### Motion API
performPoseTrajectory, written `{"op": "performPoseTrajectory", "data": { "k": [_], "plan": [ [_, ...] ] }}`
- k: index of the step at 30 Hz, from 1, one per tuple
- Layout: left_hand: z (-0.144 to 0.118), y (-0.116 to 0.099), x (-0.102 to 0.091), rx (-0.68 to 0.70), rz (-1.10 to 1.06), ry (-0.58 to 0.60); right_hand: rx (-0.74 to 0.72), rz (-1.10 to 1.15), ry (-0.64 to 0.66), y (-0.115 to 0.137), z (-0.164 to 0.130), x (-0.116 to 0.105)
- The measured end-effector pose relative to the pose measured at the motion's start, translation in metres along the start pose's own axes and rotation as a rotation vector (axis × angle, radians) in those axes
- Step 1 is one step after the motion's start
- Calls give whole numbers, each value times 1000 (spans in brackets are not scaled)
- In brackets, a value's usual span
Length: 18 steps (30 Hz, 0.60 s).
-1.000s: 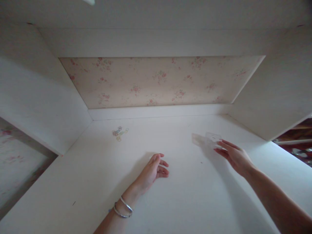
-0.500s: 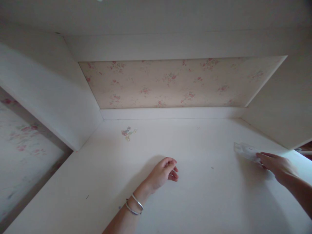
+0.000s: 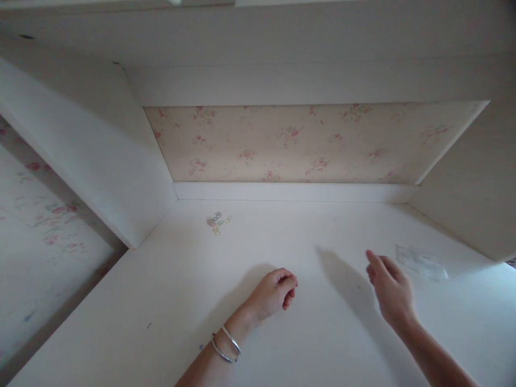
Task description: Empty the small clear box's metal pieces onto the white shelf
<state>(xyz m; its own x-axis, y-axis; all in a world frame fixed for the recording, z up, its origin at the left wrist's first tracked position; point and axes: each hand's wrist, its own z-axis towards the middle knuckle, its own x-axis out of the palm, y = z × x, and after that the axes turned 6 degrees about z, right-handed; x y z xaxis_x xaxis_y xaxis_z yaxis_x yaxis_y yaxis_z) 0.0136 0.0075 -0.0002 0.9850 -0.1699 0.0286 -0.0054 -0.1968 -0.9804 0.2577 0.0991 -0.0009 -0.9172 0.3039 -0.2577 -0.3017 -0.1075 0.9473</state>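
Note:
My left hand (image 3: 274,293), with two silver bangles at its wrist, rests over the white tabletop (image 3: 250,236). Its fingers are curled in; whatever they hold, if anything, is hidden. My right hand (image 3: 389,287) is above the right part of the top, the forefinger stretched forward and nothing visible in it. Just beyond it lies a clear plastic bag (image 3: 421,262), apart from the hand. A small cluster of coloured rubber bands (image 3: 216,222) sits toward the back left.
White side panels (image 3: 92,150) frame the top at left and right, with a low ledge (image 3: 294,191) along the back. Flowered wallpaper (image 3: 290,142) shows behind. Overhead runs a white shelf (image 3: 282,37). A thin dark mark (image 3: 149,325) is at the front left.
My right hand has let go of the plastic bag and moved left, leaving it on the tabletop. The left hand's fingers have curled in more tightly. The view has shifted slightly.

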Motion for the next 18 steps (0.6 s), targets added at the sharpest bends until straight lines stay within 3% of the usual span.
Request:
{"op": "performPoseTrajectory", "data": {
  "k": [4, 6, 9, 18],
  "plan": [
    [-3, -2, 0, -16, 68, -24, 72, -1, 357, 16, -51, 63],
    [-4, -3, 1, -11, 99, -35, -59, -117, 505, 21, -67, 80],
    [-4, -3, 3, 20, 140, -44, -249, -250, 713, 24, -76, 85],
    [-1, 3, 4, -26, 114, -18, -265, -268, 730, 28, -70, 79]
  ]
}}
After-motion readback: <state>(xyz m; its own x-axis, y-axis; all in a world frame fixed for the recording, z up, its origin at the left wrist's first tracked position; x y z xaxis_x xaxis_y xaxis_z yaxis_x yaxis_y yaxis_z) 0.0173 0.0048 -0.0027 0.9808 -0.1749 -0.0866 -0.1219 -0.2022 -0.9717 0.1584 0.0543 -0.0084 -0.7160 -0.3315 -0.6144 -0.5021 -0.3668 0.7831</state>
